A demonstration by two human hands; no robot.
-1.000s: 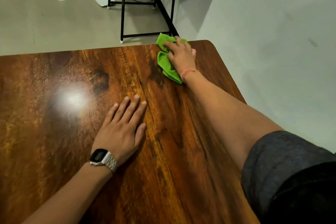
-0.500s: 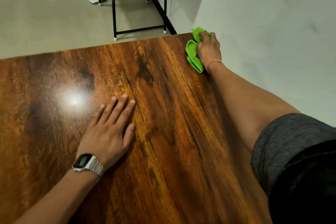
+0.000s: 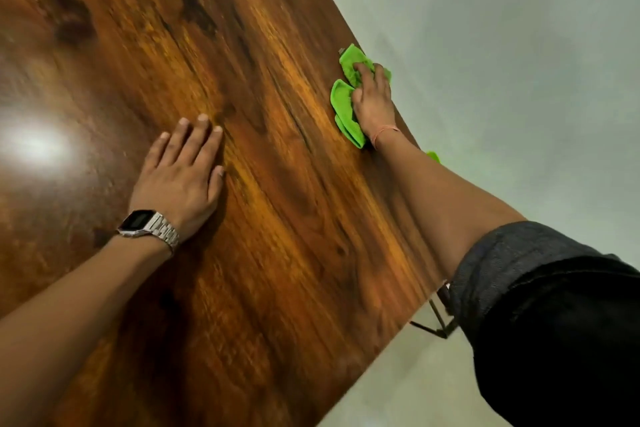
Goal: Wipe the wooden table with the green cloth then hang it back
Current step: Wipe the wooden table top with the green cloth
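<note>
Fingers (image 3: 364,75) of right hand (image 3: 374,107) press flat on green cloth (image 3: 341,99) at wooden table (image 3: 284,204) edge; left hand (image 3: 180,173) lies spread.

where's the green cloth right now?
Head view: the green cloth is pressed under the right hand at the wooden table's right edge, near the far corner, well right of the left hand.
</note>
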